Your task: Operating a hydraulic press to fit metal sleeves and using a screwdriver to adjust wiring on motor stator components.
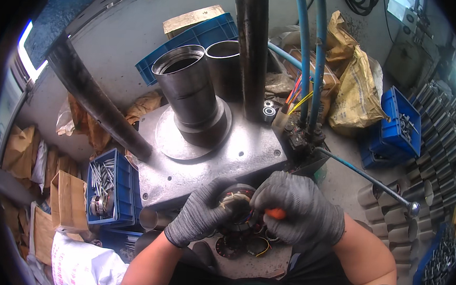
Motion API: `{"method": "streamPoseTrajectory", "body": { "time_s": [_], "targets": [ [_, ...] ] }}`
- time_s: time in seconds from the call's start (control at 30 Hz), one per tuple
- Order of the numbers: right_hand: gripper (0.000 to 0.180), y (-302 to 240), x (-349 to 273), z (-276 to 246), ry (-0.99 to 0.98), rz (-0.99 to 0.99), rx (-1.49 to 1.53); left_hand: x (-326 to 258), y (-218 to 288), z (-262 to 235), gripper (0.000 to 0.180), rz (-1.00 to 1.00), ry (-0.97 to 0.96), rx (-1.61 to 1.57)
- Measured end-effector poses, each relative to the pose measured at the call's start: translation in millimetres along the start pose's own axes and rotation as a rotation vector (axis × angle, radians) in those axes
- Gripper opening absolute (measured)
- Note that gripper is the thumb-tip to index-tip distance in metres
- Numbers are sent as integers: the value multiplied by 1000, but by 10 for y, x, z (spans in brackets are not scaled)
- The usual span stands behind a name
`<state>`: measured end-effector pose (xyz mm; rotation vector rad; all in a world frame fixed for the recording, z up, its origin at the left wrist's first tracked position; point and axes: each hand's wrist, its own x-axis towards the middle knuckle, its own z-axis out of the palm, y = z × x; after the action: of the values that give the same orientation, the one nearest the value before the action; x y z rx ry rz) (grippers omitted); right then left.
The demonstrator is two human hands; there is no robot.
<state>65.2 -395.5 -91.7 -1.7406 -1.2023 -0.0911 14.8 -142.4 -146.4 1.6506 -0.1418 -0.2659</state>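
My left hand (197, 214), in a grey knit glove, is closed on the side of a round motor stator (239, 190) with pale windings at its top. The stator is held upright in front of the metal press bed (221, 165). My gloved right hand (301, 209) is closed beside it, round an orange-handled tool (275, 213). Only a bit of the orange handle shows; the tool's working end is hidden by the fingers. Below my hands, more stators (257, 245) with wires lie near the floor between my legs.
A steel cylinder (184, 90) stands on a round disc on the press bed, between dark columns (250, 50). A lever with a ball end (413, 208) reaches out at right. Blue crates (134, 189) of metal rods stand left, metal sleeves (441, 155) in stacks right.
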Motion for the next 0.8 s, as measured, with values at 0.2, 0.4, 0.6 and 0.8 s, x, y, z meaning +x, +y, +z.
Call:
{"method": "streamPoseTrajectory", "body": {
  "time_s": [0.2,0.4,0.6,0.8],
  "targets": [
    [28,-29,93,168,-129,-109,-295,-44,44,-47,50,-6,12,-4],
    [30,3,-18,-75,57,26,70,-21,32,-90,55,-6,20,49],
    [35,39,-116,-138,224,143,406,-37,-11,-130,65,27,-21,-19],
    [32,62,-143,-171,437,188,666,-30,-37,-126,71,46,-53,-150]
  ]
}}
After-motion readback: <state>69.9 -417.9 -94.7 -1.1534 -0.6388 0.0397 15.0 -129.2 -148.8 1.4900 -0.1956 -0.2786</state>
